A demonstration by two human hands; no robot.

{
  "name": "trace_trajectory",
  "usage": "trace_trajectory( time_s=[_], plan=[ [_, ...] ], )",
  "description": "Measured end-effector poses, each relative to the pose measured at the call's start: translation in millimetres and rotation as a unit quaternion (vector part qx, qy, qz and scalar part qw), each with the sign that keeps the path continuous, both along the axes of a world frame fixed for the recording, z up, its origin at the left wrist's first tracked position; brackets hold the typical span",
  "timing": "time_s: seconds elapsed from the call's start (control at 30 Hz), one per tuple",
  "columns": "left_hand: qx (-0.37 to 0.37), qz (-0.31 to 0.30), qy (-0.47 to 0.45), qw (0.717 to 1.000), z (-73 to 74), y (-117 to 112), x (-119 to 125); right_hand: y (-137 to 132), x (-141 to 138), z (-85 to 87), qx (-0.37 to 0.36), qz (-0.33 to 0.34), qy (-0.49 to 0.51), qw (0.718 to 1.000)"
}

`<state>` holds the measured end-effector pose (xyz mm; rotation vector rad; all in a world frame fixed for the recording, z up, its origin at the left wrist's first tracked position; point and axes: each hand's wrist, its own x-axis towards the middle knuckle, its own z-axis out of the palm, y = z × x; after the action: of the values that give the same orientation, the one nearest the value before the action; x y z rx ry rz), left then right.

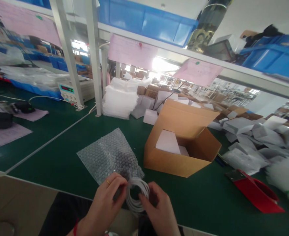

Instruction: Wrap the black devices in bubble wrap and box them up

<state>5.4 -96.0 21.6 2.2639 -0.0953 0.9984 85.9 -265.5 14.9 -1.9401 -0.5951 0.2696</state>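
Held just over the near edge of the worktop (pixel 61 155), a coil of cable (pixel 134 207) is gripped by the right hand (pixel 160 205), its thumb laid across the ring and its fingers curled round the outer side. By the left hand (pixel 107 198) the opposite side of the ring is met with thumb and fingertips drawn narrowly together; whether a strand is pinched there cannot be told. The winding is judged to be largely done, as the strands are gathered into a round bundle. No tie can be made out on it, so fastening may be left, and a short strand is seen standing up at the top.

Just beyond the coil, bubble wrap (pixel 107 154) is spread flat, its lower corner pointed at the near edge; nothing is seen wrapped in it. To its right, a cardboard box (pixel 170 164) is placed with its lid raised; white boxes (pixel 167 142) have been put inside, while closing is not yet done. Farther right, near the same edge, a red tape dispenser (pixel 260 195) is left untouched. Toward the far edge, white foam sheets (pixel 120 101) are stacked beside a shelf post (pixel 95 65).
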Motion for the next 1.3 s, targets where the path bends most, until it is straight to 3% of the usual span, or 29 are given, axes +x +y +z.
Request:
trace_trajectory(
  time_s=[0.1,0.2,0.37,0.43,0.57,0.67,0.8,0.87,0.97,1.07,1.13,1.3],
  plan=[
    [-0.015,-0.043,-0.008,0.999,14.0,-2.9,-4.3,13.6,-10.8,5.3,0.054,0.059,-0.034,0.996],
    [0.015,-0.06,-0.003,0.998,18.1,-4.6,-7.8,26.1,-12.9,6.0,0.093,0.084,0.027,0.992],
    [0.034,-0.077,0.009,0.996,11.3,-3.8,-13.5,43.5,0.0,3.7,0.18,-0.039,0.18,0.966],
    [0.037,-0.079,0.005,0.996,8.6,-2.8,-15.7,50.0,5.5,3.0,0.195,-0.042,0.169,0.965],
    [0.021,-0.045,-0.009,0.999,8.8,5.4,-16.8,58.4,8.2,4.2,0.12,0.027,0.02,0.992],
    [0.044,0.027,-0.018,0.999,14.6,16.0,-12.7,60.5,6.9,7.4,0.084,0.05,0.008,0.995],
    [0.105,0.086,-0.051,0.989,20.5,24.3,-8.1,60.7,8.1,6.7,0.042,0.031,0.033,0.998],
    [0.108,0.107,-0.077,0.985,17.4,23.9,-10.6,58.9,8.7,3.0,0.017,-0.013,-0.026,0.999],
    [0.082,0.117,-0.09,0.986,5.6,20.5,-18.9,54.6,8.1,0.4,-0.009,-0.08,-0.203,0.976],
    [0.077,0.074,-0.063,0.992,-6.0,17.6,-23.2,53.8,6.5,7.3,-0.009,-0.081,-0.328,0.941],
    [0.111,0.065,-0.041,0.991,-10.0,16.9,-20.9,57.1,5.2,14.7,-0.033,-0.04,-0.343,0.938],
    [0.183,0.145,-0.011,0.972,-13.7,20.1,-11.4,76.4,-2.1,20.7,-0.124,0.048,-0.31,0.942]
  ],
)
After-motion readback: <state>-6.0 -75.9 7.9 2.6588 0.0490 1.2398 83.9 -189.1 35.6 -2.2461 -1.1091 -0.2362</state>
